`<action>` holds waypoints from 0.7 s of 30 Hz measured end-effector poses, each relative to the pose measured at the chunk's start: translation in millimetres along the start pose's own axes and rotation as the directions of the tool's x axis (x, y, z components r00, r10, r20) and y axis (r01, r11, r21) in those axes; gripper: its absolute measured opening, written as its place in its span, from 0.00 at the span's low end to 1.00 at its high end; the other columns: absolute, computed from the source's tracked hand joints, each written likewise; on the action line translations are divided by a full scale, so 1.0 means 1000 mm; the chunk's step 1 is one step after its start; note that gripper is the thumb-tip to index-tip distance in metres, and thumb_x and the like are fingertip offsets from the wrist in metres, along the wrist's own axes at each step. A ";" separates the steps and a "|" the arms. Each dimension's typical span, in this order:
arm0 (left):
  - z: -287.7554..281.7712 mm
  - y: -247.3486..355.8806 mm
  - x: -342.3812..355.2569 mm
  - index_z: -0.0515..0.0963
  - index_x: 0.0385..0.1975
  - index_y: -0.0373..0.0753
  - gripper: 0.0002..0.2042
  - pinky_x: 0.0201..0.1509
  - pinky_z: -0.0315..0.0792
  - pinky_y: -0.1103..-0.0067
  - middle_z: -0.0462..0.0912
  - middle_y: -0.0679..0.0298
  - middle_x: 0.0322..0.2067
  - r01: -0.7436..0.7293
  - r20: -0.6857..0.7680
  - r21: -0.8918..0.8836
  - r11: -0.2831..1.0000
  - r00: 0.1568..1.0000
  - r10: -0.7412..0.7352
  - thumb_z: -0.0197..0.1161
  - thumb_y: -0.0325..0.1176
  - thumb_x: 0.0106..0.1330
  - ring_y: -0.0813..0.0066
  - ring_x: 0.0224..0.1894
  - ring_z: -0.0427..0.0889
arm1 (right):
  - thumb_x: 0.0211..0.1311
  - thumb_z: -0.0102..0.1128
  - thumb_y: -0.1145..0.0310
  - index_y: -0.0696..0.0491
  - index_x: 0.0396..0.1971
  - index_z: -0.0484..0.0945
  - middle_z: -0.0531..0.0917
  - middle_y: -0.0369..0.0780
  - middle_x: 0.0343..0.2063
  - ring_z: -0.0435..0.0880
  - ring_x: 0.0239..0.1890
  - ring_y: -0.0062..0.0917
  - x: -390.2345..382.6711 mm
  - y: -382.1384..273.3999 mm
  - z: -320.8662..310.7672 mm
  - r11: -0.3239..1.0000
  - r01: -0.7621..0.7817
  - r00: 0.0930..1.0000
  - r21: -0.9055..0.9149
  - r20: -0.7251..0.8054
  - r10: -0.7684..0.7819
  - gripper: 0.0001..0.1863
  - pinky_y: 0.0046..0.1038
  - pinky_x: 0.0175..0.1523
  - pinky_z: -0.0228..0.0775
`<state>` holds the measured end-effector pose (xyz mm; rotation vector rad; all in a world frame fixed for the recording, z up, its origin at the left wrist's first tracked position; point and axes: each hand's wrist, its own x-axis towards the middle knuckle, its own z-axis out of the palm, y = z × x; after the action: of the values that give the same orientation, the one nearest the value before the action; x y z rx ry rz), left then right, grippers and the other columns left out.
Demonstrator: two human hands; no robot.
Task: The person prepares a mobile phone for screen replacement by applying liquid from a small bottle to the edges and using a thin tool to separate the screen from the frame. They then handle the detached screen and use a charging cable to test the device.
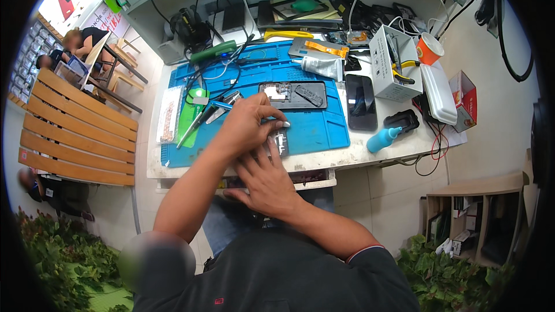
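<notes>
At the middle of the blue mat [318, 135], my left hand [254, 118] is closed in a pinch on a small white piece [285, 124] above a dark phone part [280, 144]. My right hand [260, 179] lies just below with fingers stretched out, its fingertips at that part, whose lower portion is hidden. An opened phone [274, 92] with a dark loose component on it lies beyond my hands. Left of them are a blue pen-like tool [222, 106], metal tools [189, 130] and a green card [191, 138].
At the right are a black phone [361, 104], blue bottle [381, 140], white tool box [393, 69] and orange cup [429, 50]. Cables, a tube [321, 67] and devices crowd the back. A wooden bench [78, 133] and other people [87, 43] are off left.
</notes>
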<state>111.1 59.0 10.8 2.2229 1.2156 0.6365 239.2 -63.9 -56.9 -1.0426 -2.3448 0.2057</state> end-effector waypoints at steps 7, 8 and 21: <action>-0.001 -0.008 -0.003 0.98 0.44 0.48 0.09 0.46 0.77 0.65 0.83 0.60 0.36 -0.043 -0.055 0.073 0.996 0.997 0.047 0.85 0.32 0.65 0.59 0.40 0.86 | 0.77 0.61 0.31 0.54 0.80 0.75 0.74 0.50 0.79 0.63 0.85 0.57 0.000 0.000 0.002 1.000 0.000 1.000 -0.017 -0.001 0.000 0.47 0.69 0.90 0.39; -0.001 -0.003 -0.007 0.97 0.44 0.47 0.09 0.46 0.76 0.66 0.82 0.61 0.35 -0.019 -0.005 0.015 1.000 1.000 0.019 0.85 0.31 0.65 0.61 0.40 0.84 | 0.77 0.61 0.31 0.54 0.80 0.76 0.74 0.50 0.79 0.63 0.85 0.57 0.000 0.000 0.002 1.000 -0.001 1.000 -0.014 -0.003 0.001 0.47 0.69 0.90 0.39; -0.003 0.008 -0.019 0.97 0.46 0.47 0.11 0.44 0.76 0.65 0.79 0.60 0.35 0.200 -0.077 0.067 0.978 0.978 -0.195 0.85 0.37 0.65 0.60 0.39 0.82 | 0.76 0.62 0.31 0.54 0.78 0.77 0.76 0.52 0.77 0.62 0.85 0.58 -0.001 0.001 0.003 1.000 -0.003 1.000 0.005 0.019 0.003 0.46 0.70 0.90 0.38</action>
<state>105.0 40.0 15.2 2.1192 1.4962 0.6026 238.4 -63.9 -59.9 -1.0457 -2.3587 0.2240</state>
